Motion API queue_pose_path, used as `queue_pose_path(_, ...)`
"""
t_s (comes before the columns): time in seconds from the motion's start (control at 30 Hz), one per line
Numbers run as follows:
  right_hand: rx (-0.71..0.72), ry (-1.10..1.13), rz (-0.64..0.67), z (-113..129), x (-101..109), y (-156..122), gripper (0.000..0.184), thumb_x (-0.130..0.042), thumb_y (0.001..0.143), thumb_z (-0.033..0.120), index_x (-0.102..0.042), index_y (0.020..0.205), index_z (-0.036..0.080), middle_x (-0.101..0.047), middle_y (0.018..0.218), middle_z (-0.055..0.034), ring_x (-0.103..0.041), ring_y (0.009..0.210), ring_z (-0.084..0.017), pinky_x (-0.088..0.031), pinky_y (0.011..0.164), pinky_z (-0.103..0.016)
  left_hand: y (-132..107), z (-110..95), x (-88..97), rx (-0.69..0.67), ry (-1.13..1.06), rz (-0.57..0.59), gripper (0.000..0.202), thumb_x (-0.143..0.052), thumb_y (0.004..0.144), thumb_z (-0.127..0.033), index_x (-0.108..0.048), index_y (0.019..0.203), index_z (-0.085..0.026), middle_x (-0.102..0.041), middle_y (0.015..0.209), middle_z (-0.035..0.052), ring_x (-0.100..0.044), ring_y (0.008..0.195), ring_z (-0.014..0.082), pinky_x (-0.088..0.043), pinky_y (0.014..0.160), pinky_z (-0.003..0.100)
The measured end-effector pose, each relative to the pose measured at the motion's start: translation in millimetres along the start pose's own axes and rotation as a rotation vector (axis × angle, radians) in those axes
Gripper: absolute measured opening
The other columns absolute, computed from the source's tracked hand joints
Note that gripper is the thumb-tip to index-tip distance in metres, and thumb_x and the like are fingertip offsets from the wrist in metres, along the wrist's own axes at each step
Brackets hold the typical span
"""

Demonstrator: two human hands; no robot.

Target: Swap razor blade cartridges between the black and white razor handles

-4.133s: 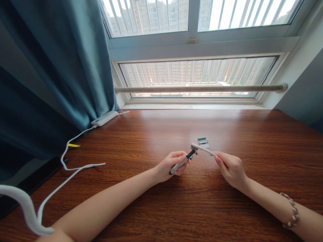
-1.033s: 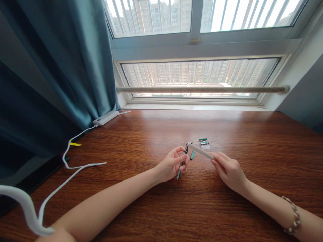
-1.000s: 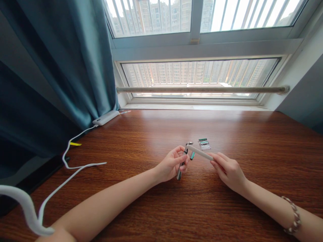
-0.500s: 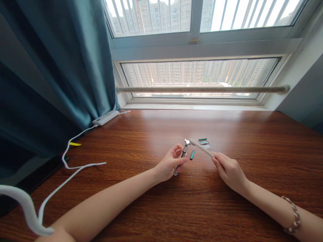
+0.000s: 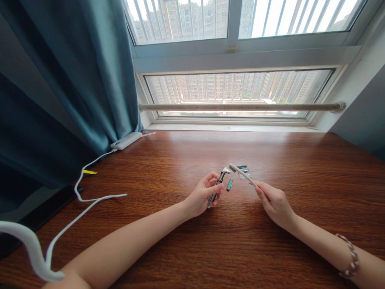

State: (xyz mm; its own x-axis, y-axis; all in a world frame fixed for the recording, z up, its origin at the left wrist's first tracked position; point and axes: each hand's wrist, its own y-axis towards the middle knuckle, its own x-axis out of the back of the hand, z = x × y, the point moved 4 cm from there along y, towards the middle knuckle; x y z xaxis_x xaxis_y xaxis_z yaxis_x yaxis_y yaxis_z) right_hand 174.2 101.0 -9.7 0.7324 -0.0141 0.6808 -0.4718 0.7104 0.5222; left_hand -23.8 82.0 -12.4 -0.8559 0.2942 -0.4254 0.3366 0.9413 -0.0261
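My left hand (image 5: 202,196) is closed round a grey and black razor handle (image 5: 217,185), its bare head end pointing up and to the right. My right hand (image 5: 274,202) pinches one end of a thin white stick-like tool (image 5: 242,174), whose far tip hovers just right of the razor's head. A small teal razor cartridge (image 5: 229,184) lies loose on the wooden table (image 5: 180,168) between my hands. Behind the tool sits a clear case with green cartridges (image 5: 244,169).
A white power bank (image 5: 125,141) lies at the back left by the blue curtain (image 5: 60,80), with a white cable (image 5: 90,188) trailing toward me. A window with a metal rail (image 5: 240,107) runs along the table's far edge.
Earlier the cartridge sat at the razor's head against the tool; now it lies loose on the table. My left hand turned the handle upright, then tilted it. The tool's tip rose slightly.
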Motion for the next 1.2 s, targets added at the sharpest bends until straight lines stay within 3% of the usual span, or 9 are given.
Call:
queue_pose_path(0.6,-0.076,0.037,0.009,-6.9,-2.3,-0.6,0.024,-0.036,0.089,0.023,-0.055,0.103,0.019,-0.062,0.083,-0.0040,-0.057,0.074,-0.016,-0.041,0.065,-0.025,-0.3,0.9,-0.4,0.039,-0.114,0.065,0.012,-0.046,0.083,-0.030,-0.046,0.082,-0.018,-0.046,0.066,-0.0027,-0.039,0.041,0.0033,-0.026,0.035,0.015)
queue_pose_path(0.87,-0.097,0.015,0.021,-6.3,-3.1,0.3,0.024,-0.036,0.089,0.024,-0.055,0.103,0.020,-0.062,0.084,-0.0037,-0.057,0.074,-0.016,-0.040,0.066,-0.025,0.6,1.8,-0.1,0.064,-0.157,0.094,0.021,-0.039,0.085,-0.034,-0.050,0.085,-0.016,-0.044,0.066,-0.0020,-0.039,0.039,0.0029,-0.025,0.035,0.016)
queue_pose_path(1.07,-0.050,-0.036,0.125,-1.9,-5.1,1.3,0.023,-0.034,0.089,0.026,-0.055,0.095,0.019,-0.059,0.078,-0.0038,-0.055,0.069,-0.015,-0.040,0.062,-0.025,1.0,2.7,-1.8,0.107,-0.205,0.107,0.026,-0.039,0.085,-0.036,-0.053,0.085,-0.014,-0.040,0.057,-0.0038,-0.031,0.035,0.0023,-0.020,0.033,0.016)
queue_pose_path(1.2,-0.019,-0.096,0.056,0.3,-1.9,0.9,0.022,-0.037,0.088,0.027,-0.055,0.098,0.018,-0.057,0.077,-0.0041,-0.054,0.066,-0.014,-0.040,0.060,-0.024,1.1,3.1,-0.3,0.128,-0.210,0.099,0.025,-0.041,0.084,-0.034,-0.054,0.084,-0.014,-0.037,0.050,-0.0054,-0.026,0.032,0.0018,-0.016,0.031,0.015)
